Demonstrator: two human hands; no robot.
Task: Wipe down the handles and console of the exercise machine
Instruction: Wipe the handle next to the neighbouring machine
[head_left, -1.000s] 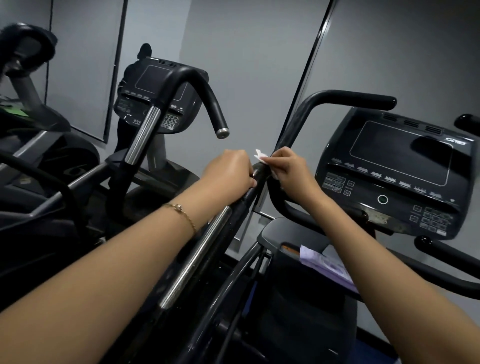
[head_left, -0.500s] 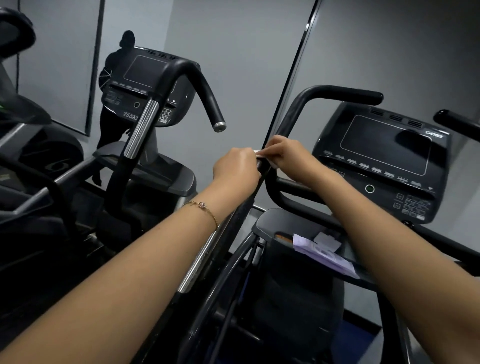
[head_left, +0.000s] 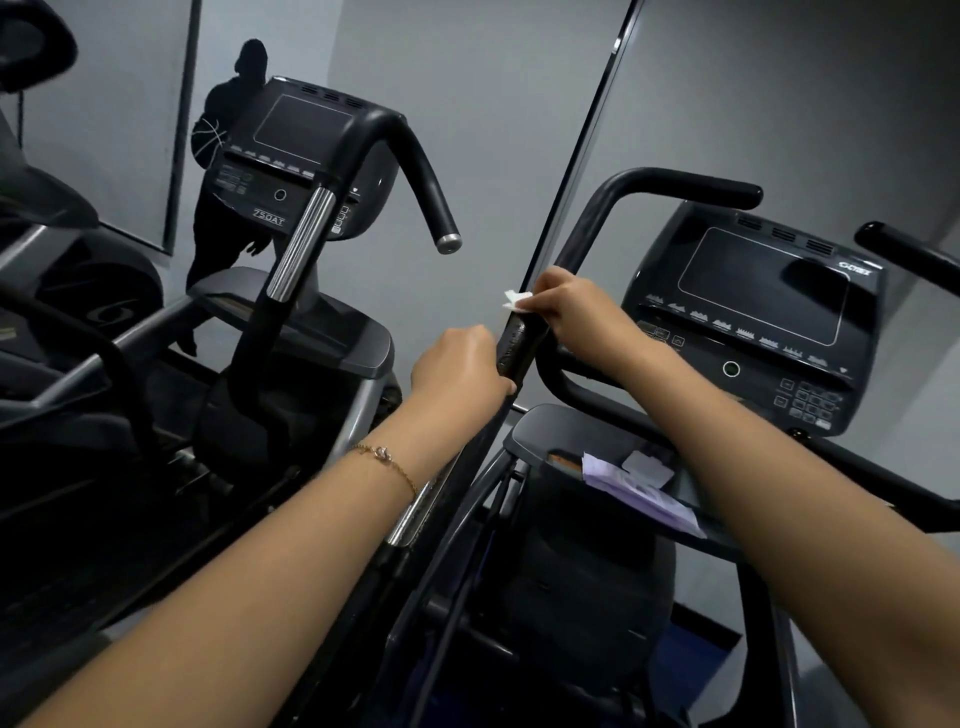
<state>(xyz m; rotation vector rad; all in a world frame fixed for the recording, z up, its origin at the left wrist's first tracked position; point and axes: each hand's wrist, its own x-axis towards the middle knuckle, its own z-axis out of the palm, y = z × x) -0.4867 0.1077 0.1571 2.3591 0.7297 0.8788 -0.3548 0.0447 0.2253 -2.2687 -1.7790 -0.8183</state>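
Obs., nearest first. Both forearms reach forward from the lower edge of the view; thin bracelet (head_left: 384, 457) on the left wrist. Just past it, a chrome section (head_left: 415, 512) of the machine's left handle (head_left: 514, 348) shows beside the arm, the bar running up and away towards the hands.

To the right, below the right forearm: tray (head_left: 540, 431) of the machine with a purple packet (head_left: 639, 493) lying in it, probably the wipe supply, parked within reach.

Left hand (head_left: 457, 364): fingers wrapped round the handle below its top. Judged to be steadying the bar so that it does not swing under wiping pressure.

Right hand (head_left: 571, 312): higher on the same bar, pinching a small white wipe (head_left: 514, 300) at the handle's upper end. A corner of the wipe sticks out past the fingertips. The hands are apart, a short bare stretch of black grip between them.

Step judged: wiping the top of the left handle. The lower grip, chrome section and other handles look unaddressed; cannot confirm.

Beyond: console (head_left: 753, 322), screen dark, keypad at lower right, untouched by either hand. Far left, a neighbouring machine (head_left: 291, 150) of like build, against a grey wall (head_left: 493, 104)
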